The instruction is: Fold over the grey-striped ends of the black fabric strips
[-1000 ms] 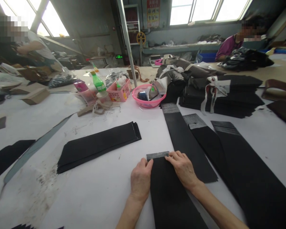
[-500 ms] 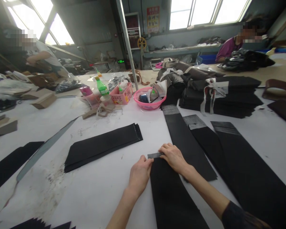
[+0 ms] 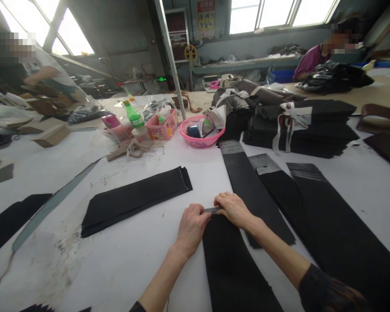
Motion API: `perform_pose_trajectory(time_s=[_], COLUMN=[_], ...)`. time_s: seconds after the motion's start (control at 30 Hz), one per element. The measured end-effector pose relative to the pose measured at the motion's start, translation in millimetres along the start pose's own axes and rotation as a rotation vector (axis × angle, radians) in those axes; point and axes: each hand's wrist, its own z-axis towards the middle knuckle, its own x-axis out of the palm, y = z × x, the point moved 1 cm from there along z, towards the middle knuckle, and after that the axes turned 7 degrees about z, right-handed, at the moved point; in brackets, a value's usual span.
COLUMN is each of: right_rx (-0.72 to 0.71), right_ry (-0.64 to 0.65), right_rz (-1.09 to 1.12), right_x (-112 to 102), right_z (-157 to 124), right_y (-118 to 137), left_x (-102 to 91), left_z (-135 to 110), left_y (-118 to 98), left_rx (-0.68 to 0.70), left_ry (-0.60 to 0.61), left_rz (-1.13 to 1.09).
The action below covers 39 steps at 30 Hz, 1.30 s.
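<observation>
1. Workpiece position: a black strip (image 3: 235, 268) lay on the white table surface (image 3: 143, 277), directly in front of the wearer. Its far end, finished with a narrow grey band (image 3: 212, 210), was between the two hands; its near end ran out of view.

2. Left hand (image 3: 191, 227): thumb and fingers were closed on the left corner of the grey band. The grip on the underside was hidden.

3. Right hand (image 3: 234, 211): thumb and fingers were closed on the same band toward its right corner, with a short length of grey exposed between the hands.

4. Caution, skew: uneven pull between the two grips could have set the band crooked across the strip.

5. Caution, creasing: if the fingertips had pressed while the edge was bunched, a wrinkle could have been fixed in the band.

6. Caution, slippage: only the far end was held. A tug on the unheld length could have swung the strip out of line.

7. Caution, adjacent parts: the right forearm crossed above the lower end of a neighbouring strip (image 3: 243, 173). A low sweep of the arm could have dragged that strip aside.

8. Clearance: a stack of black pieces (image 3: 136, 199) lay to the left, apart from the left hand; a wide leftward movement could have disturbed its edges.
</observation>
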Motion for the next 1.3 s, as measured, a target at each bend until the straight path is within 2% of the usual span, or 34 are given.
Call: perform_pose_trajectory(time_s=[0.1,0.2,0.33,0.4,0.7,0.93,1.3], right_rx=[-0.007,-0.015,-0.025,-0.040,-0.174,-0.248,-0.323], right_ry=[0.002,-0.004,-0.033,-0.052,-0.056,-0.102,-0.175], right_rz=[0.027,0.052,0.086,0.106,0.195,0.112,0.032], right_x=[-1,-1,2,3,7,12,20], right_z=[0,-1,-4,-6,-15,-20,-22], right_y=[-2,-4,-6,-6,-24,-24,-29], left_x=[2.6,1.9,0.0,0.2,8.8,12.7,16.7], left_z=[7,14,17,16,8,4,3], left_y=[5,8,7,6,8,10,12], left_rx=[-0.120,-0.185,-0.033,0.007,0.067,0.149,0.205], left_ry=[-0.038,-0.051,0.039,0.043,-0.026,-0.028,-0.060], left_rz=[-0.123,-0.109,-0.019,-0.002,0.072,0.158,0.178])
